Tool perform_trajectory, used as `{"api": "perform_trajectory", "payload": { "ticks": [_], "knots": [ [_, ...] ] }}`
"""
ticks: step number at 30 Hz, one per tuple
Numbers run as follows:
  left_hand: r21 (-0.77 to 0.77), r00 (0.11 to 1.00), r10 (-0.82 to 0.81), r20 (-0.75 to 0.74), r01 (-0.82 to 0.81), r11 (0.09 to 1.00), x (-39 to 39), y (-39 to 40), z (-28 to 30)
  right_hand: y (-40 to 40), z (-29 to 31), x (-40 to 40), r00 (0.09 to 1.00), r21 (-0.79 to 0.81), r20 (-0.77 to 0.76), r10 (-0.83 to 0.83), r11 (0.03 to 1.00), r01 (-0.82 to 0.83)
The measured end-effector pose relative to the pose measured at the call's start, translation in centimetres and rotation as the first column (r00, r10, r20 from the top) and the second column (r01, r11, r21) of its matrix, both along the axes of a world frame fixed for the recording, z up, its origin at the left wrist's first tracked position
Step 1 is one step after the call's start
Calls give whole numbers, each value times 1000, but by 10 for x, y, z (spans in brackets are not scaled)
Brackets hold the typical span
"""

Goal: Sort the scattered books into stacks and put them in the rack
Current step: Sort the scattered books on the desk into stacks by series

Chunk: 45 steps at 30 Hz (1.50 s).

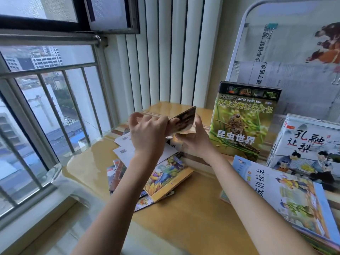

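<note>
Books with colourful paper covers (pixel 165 173) lie mostly unsorted on the glossy wooden desk (pixel 193 208), while left hand (pixel 147 133) and right hand (pixel 195 138) pinch one thin dark-covered book (pixel 184 120) between curled fingers, and the rack cannot be told.

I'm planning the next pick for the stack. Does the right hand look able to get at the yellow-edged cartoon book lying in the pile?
Probably not yet: the right hand and left hand both hold a small book above the pile. The cartoon book lies uncovered on top, just below, so once freed the way looks open.
</note>
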<state>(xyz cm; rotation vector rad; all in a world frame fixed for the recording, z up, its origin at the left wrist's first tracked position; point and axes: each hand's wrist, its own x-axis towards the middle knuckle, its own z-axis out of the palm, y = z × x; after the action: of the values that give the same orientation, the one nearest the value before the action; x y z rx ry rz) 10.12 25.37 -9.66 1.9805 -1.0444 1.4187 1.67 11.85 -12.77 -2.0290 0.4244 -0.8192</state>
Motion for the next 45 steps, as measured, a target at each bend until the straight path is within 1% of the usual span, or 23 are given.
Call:
{"api": "perform_trajectory", "payload": {
  "ticks": [3,5,6,7,8,9,10,11,12,13,16,17,19,20,23,27,30,32,34,37,41,43,45],
  "knots": [
    [-62,989,-52,140,61,996,-5,1,12,-2,12,-9,998,-28,20,-64,998,64],
    [-141,983,-38,182,64,988,-9,-4,18,-7,16,-22,981,-108,134,-137,982,152],
    [-168,984,-33,176,63,984,-11,-8,20,-12,19,-31,964,-92,187,-190,973,210],
    [-186,990,-52,129,75,980,-14,-14,20,-17,23,-40,941,-46,233,-247,963,264],
    [-201,993,-118,32,122,972,-17,-22,19,-25,27,-50,911,12,256,-325,943,333],
    [-240,968,-231,-102,201,950,-21,-31,16,-33,33,-62,876,56,274,-397,916,398],
    [-301,895,-373,-244,296,907,-27,-40,13,-43,37,-74,839,64,273,-471,879,473],
    [-359,786,-490,-377,365,859,-34,-50,7,-54,39,-86,806,59,258,-533,841,537],
    [-373,665,-556,-499,414,830,-39,-61,0,-63,41,-97,779,57,233,-582,808,587],
    [-328,564,-562,-604,466,821,-43,-75,-8,-73,40,-106,762,58,208,-614,785,617],
    [-135,371,-459,-807,640,756,-61,-120,-44,-90,23,-121,718,61,101,-688,725,686],
    [-129,287,-415,-864,669,732,-68,-132,-54,-95,13,-122,701,78,66,-710,704,706],
    [-210,108,-370,-923,664,718,-78,-154,-75,-103,-2,-121,666,107,34,-746,665,739],
    [-239,82,-376,-923,643,727,-80,-163,-87,-103,-6,-118,657,111,43,-753,657,746],
    [-223,200,-397,-896,571,790,-84,-173,-105,-102,-17,-110,646,34,73,-760,650,760],
    [-276,241,-444,-863,510,814,-78,-183,-112,-106,-30,-105,607,-138,-62,-793,609,781],
    [-252,291,-417,-861,466,848,-75,-188,-116,-109,-34,-104,611,-233,-68,-789,608,759],
    [-232,311,-394,-865,449,863,-75,-190,-116,-107,-34,-103,611,-267,-98,-785,613,744],
    [-229,302,-384,-873,442,867,-76,-191,-115,-105,-35,-103,605,-278,-131,-786,614,738],
    [-232,292,-389,-874,452,861,-79,-187,-112,-101,-34,-101,628,-311,-52,-777,610,729],
    [-244,272,-398,-876,463,852,-85,-175,-109,-97,-35,-98,683,-372,170,-710,596,712],
    [-253,263,-394,-881,440,861,-90,-165,-106,-95,-34,-97,719,-423,224,-657,600,679],
    [-253,268,-393,-880,436,863,-94,-152,-98,-93,-35,-97,772,-459,247,-586,631,625]
  ]
}}
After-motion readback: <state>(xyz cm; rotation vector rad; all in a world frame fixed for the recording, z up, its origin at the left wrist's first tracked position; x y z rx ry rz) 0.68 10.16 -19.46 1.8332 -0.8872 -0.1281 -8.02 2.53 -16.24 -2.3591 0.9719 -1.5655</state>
